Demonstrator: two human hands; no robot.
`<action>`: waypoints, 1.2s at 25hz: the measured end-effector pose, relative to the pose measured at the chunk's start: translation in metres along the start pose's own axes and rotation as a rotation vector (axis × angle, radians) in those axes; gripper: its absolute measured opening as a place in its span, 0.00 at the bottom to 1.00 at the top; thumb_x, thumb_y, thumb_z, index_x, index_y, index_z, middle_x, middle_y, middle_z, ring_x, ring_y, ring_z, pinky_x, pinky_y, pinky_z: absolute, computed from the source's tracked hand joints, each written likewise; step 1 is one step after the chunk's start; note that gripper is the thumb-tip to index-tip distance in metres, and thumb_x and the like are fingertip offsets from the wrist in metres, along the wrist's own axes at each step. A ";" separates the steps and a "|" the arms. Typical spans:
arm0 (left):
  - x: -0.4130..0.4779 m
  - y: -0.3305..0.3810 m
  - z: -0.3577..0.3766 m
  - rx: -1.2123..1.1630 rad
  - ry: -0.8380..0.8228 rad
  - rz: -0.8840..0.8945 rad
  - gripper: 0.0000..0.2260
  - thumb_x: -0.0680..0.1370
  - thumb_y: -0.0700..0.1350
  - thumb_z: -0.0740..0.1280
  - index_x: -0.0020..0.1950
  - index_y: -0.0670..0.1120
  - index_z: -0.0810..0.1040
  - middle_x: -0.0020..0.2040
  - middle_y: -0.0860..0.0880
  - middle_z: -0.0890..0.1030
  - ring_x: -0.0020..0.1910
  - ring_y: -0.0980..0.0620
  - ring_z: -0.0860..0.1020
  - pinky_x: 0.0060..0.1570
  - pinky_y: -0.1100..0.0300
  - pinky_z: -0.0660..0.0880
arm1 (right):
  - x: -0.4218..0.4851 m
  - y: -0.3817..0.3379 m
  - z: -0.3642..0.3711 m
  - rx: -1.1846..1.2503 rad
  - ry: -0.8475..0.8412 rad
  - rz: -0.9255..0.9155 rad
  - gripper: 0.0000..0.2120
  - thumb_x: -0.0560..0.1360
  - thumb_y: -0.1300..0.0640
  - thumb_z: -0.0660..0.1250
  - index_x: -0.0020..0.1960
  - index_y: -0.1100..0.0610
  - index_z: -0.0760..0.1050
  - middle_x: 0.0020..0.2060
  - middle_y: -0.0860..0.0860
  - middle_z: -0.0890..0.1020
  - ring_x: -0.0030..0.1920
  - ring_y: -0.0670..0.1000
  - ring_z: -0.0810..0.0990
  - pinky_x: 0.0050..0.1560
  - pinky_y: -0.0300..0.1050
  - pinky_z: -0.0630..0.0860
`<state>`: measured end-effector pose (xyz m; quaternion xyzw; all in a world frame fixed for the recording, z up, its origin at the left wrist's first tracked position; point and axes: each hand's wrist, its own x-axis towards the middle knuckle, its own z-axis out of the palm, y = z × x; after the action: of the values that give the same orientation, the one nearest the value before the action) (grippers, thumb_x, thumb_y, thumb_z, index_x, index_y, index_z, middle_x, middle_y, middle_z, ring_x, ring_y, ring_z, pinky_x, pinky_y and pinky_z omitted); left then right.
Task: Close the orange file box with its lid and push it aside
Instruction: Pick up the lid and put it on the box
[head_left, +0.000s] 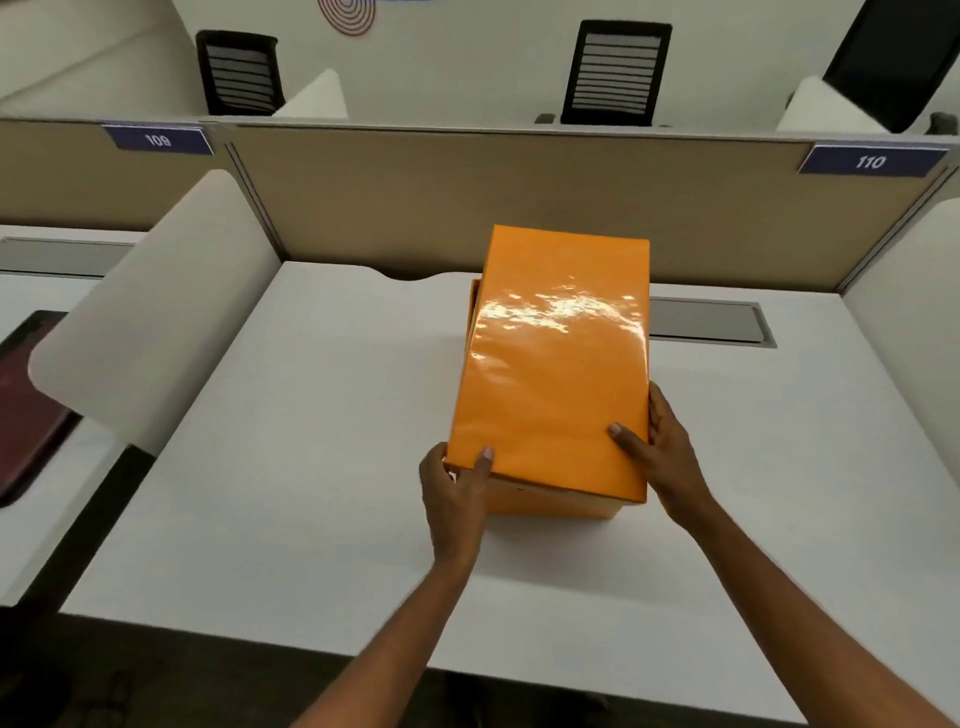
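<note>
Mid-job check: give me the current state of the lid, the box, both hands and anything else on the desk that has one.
lid: on top of the box, skewed, not seated
orange file box: upright on the desk, mostly covered, not fully closed
left hand: gripping the lid's near left corner
right hand: gripping the lid's near right edge
desk cable hatch: shut

One head-worn wide-angle camera looks forward and steeply down from the near edge of the white desk (311, 467), close enough that both forearms enter from 5 and 6 o'clock. It faces the beige partition (519, 208) at 12 o'clock; the wide lens seems to bend the edges. No second view shares the scene.
</note>
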<state>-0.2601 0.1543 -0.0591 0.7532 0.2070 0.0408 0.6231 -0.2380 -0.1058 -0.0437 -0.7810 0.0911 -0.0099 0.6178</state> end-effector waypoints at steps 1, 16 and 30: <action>0.002 -0.003 -0.003 -0.007 -0.016 0.009 0.25 0.74 0.59 0.73 0.66 0.48 0.74 0.61 0.50 0.78 0.58 0.49 0.79 0.47 0.65 0.75 | 0.002 0.001 0.003 -0.015 0.009 0.011 0.35 0.79 0.49 0.70 0.81 0.42 0.57 0.75 0.46 0.72 0.70 0.52 0.76 0.65 0.58 0.78; 0.047 -0.011 -0.046 0.380 -0.376 0.139 0.29 0.68 0.75 0.66 0.52 0.53 0.72 0.50 0.54 0.78 0.49 0.55 0.79 0.45 0.56 0.81 | 0.020 -0.007 0.015 -0.048 0.007 0.196 0.27 0.77 0.44 0.70 0.72 0.31 0.66 0.68 0.44 0.79 0.61 0.52 0.84 0.58 0.57 0.83; 0.101 -0.005 -0.060 0.166 -0.765 -0.064 0.32 0.73 0.55 0.76 0.73 0.54 0.67 0.70 0.49 0.76 0.58 0.53 0.81 0.50 0.55 0.85 | 0.025 0.002 0.029 -0.310 -0.063 0.333 0.35 0.83 0.40 0.54 0.82 0.39 0.36 0.84 0.47 0.51 0.80 0.60 0.62 0.76 0.60 0.64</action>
<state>-0.1884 0.2472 -0.0710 0.7551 -0.0142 -0.2790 0.5932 -0.2101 -0.0820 -0.0551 -0.8406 0.1997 0.1308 0.4862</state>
